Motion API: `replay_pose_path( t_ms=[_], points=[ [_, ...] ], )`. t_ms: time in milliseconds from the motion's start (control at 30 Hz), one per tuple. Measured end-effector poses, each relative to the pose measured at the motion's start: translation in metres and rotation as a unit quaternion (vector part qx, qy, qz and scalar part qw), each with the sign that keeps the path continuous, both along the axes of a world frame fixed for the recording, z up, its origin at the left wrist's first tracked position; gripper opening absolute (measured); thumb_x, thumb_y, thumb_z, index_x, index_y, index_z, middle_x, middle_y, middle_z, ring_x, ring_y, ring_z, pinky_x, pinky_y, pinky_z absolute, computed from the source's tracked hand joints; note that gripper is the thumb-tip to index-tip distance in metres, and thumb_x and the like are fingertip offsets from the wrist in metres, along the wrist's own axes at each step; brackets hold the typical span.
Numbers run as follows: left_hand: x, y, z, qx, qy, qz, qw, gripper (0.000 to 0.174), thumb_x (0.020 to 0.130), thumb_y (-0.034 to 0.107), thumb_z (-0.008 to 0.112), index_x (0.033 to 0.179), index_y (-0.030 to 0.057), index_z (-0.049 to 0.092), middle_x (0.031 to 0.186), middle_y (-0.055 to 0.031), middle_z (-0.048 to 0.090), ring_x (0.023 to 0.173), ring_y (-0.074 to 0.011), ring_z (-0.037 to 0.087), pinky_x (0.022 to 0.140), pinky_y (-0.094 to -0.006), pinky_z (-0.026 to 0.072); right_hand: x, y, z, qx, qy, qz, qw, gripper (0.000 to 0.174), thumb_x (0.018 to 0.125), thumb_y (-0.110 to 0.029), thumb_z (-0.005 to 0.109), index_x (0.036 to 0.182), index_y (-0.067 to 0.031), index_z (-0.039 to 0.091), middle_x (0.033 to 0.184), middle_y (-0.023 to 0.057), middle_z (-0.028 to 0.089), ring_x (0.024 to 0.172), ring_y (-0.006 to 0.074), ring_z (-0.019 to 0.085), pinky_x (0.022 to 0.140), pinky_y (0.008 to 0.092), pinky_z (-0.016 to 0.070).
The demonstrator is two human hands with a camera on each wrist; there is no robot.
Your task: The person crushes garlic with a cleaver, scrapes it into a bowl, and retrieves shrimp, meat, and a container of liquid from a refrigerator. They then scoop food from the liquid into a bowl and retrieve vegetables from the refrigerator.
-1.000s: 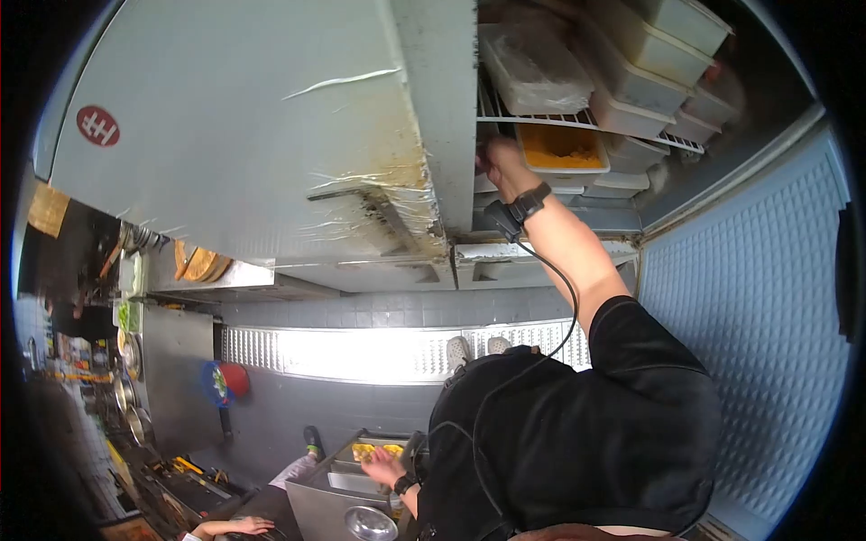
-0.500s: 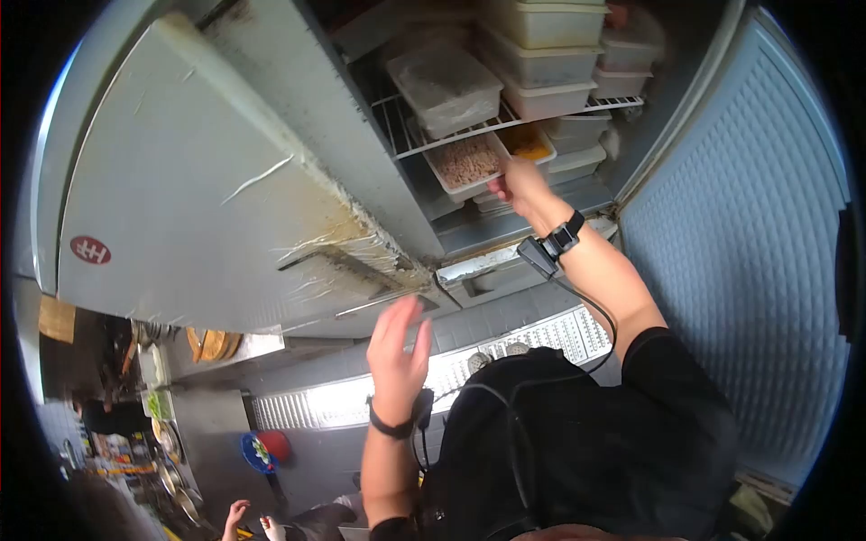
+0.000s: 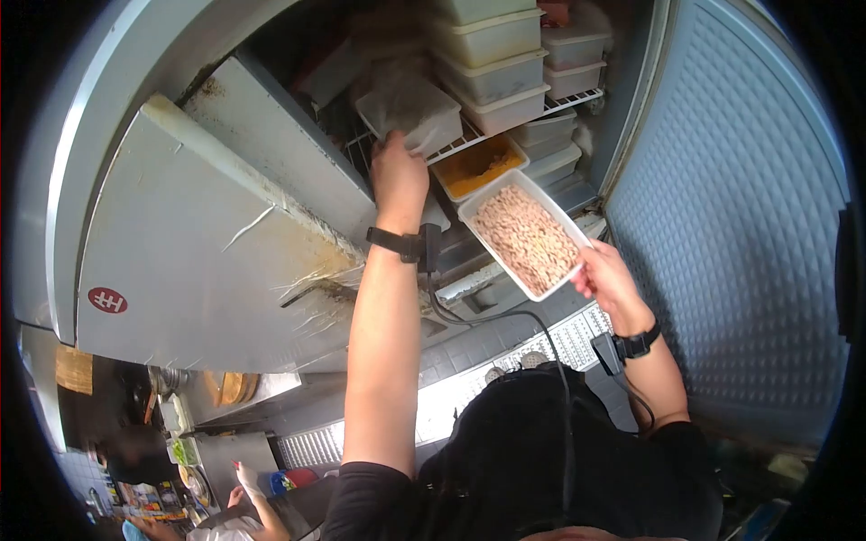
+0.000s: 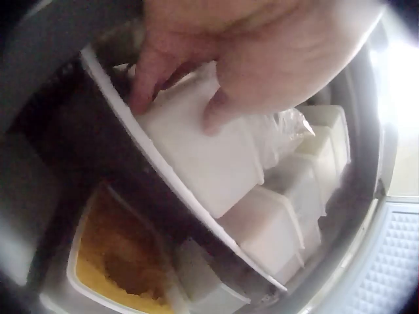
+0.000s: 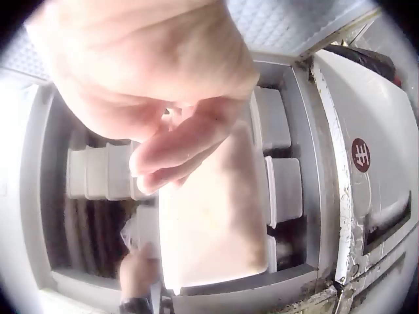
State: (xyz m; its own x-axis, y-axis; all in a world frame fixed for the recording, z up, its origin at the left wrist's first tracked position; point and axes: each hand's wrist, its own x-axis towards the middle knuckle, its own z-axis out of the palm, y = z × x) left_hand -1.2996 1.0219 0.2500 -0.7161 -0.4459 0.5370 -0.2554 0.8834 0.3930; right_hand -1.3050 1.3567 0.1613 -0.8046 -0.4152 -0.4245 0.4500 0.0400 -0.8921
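Note:
In the head view a white tub of pinkish chopped food (image 3: 528, 236) is held by its near right end in my right hand (image 3: 613, 281), out in front of the fridge. The right wrist view shows the tub's pale underside (image 5: 213, 216) with curled fingers of my right hand (image 5: 150, 85) at its edge. My left hand (image 3: 400, 185) reaches to the wire shelf and touches a plastic-wrapped white container (image 3: 415, 113). Seen from the left wrist, my left hand (image 4: 255, 52) has thumb and fingers on that container (image 4: 203, 147). A tub of orange food (image 3: 478, 169) sits below the shelf.
Stacked lidded tubs (image 3: 492, 68) stand right of the wrapped container. The open blue quilted door (image 3: 731, 225) is on the right, a closed fridge door (image 3: 189, 243) on the left. Another person's arm (image 3: 262, 505) shows at the lower left, near a counter (image 3: 234, 455).
My right hand has brought the tub of pinkish food out of the fridge, toward the lower right. My left hand has risen from below to the wrapped container. The head view has shifted.

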Motion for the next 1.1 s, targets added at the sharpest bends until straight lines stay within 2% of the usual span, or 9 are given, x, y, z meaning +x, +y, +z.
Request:
replay_pose_path(
  t_ms=[100,267,333,500,733,800,1000,1067,1100],
  points=[
    [0.000,0.000,0.000,-0.010,0.056,0.029,0.998,0.024,0.082,0.009,0.065,0.103,-0.0029,0.064,0.100,-0.0274,0.066,0.099,-0.0455,0.062,0.085,-0.0487,0.0499,0.014,0.014,0.012,0.006,-0.004,-0.025,1.000,0.025,0.088,-0.013,0.052,0.109,-0.0038,0.062,0.061,0.0040,0.059,0.040,0.0096,0.052,0.035,0.0221,0.0377],
    [0.024,0.023,0.036,-0.057,0.080,0.004,0.995,0.019,0.079,0.003,0.063,0.097,-0.0025,0.061,0.095,-0.0256,0.063,0.092,-0.0448,0.062,0.081,-0.0498,0.0511,0.018,0.017,0.036,-0.017,-0.004,-0.025,1.000,0.026,0.087,-0.012,0.052,0.109,-0.0024,0.062,0.060,0.0040,0.058,0.039,0.0098,0.051,0.035,0.0221,0.0385],
    [0.036,0.036,0.063,-0.039,0.125,-0.015,0.991,0.016,0.080,0.002,0.063,0.095,-0.0036,0.061,0.093,-0.0265,0.063,0.090,-0.0464,0.061,0.079,-0.0506,0.0504,0.017,0.014,0.047,-0.034,0.030,0.006,0.999,0.025,0.094,-0.016,0.049,0.108,-0.0030,0.064,0.064,0.0051,0.061,0.044,0.0107,0.055,0.037,0.0239,0.0414],
    [0.063,0.058,0.121,-0.052,0.089,0.011,0.995,0.020,0.085,0.013,0.066,0.094,-0.0052,0.063,0.091,-0.0287,0.065,0.089,-0.0479,0.062,0.079,-0.0501,0.0504,0.000,-0.017,0.083,-0.065,0.068,0.055,0.994,0.020,0.094,-0.017,0.050,0.099,-0.0043,0.063,0.066,0.0041,0.061,0.050,0.0106,0.057,0.042,0.0227,0.0452],
    [0.071,0.054,0.141,-0.076,0.090,0.028,0.993,0.020,0.086,0.013,0.064,0.095,-0.0051,0.062,0.091,-0.0287,0.065,0.089,-0.0479,0.062,0.079,-0.0505,0.0503,-0.026,-0.093,0.120,-0.108,0.047,0.038,0.992,0.018,0.091,-0.015,0.052,0.098,-0.0011,0.061,0.081,0.0105,0.064,0.062,0.0165,0.065,0.050,0.0262,0.0555],
    [0.068,0.049,0.144,-0.072,0.070,0.037,0.994,0.031,0.089,0.024,0.065,0.104,-0.0038,0.063,0.095,-0.0284,0.067,0.095,-0.0467,0.063,0.082,-0.0457,0.0500,-0.034,-0.123,0.122,-0.156,0.039,0.016,0.987,0.018,0.093,-0.014,0.052,0.097,0.0013,0.060,0.081,0.0115,0.065,0.063,0.0181,0.066,0.054,0.0282,0.0585],
    [0.012,0.015,0.156,-0.104,0.100,0.057,0.988,0.033,0.088,0.024,0.065,0.102,-0.0054,0.064,0.097,-0.0303,0.066,0.099,-0.0483,0.062,0.084,-0.0497,0.0507,-0.064,-0.195,0.121,-0.180,0.038,0.004,0.983,0.019,0.095,-0.008,0.051,0.100,0.0097,0.055,0.079,0.0195,0.066,0.062,0.0265,0.070,0.053,0.0329,0.0609],
    [-0.019,-0.002,0.163,-0.126,0.093,0.123,0.980,0.022,0.087,0.016,0.063,0.093,-0.0043,0.065,0.095,-0.0266,0.068,0.095,-0.0419,0.066,0.085,-0.0497,0.0518,-0.073,-0.204,0.121,-0.208,0.000,0.020,0.978,0.020,0.098,-0.011,0.049,0.108,0.0068,0.052,0.082,0.0176,0.065,0.066,0.0264,0.070,0.057,0.0309,0.0622],
    [-0.039,-0.021,0.160,-0.124,0.097,0.131,0.979,0.022,0.087,0.016,0.063,0.093,-0.0043,0.065,0.095,-0.0266,0.068,0.095,-0.0419,0.066,0.085,-0.0497,0.0518,-0.085,-0.213,0.107,-0.228,-0.018,0.057,0.972,0.027,0.099,-0.010,0.047,0.119,0.0082,0.046,0.090,0.0205,0.065,0.072,0.0281,0.071,0.062,0.0333,0.0634]
  ],
)
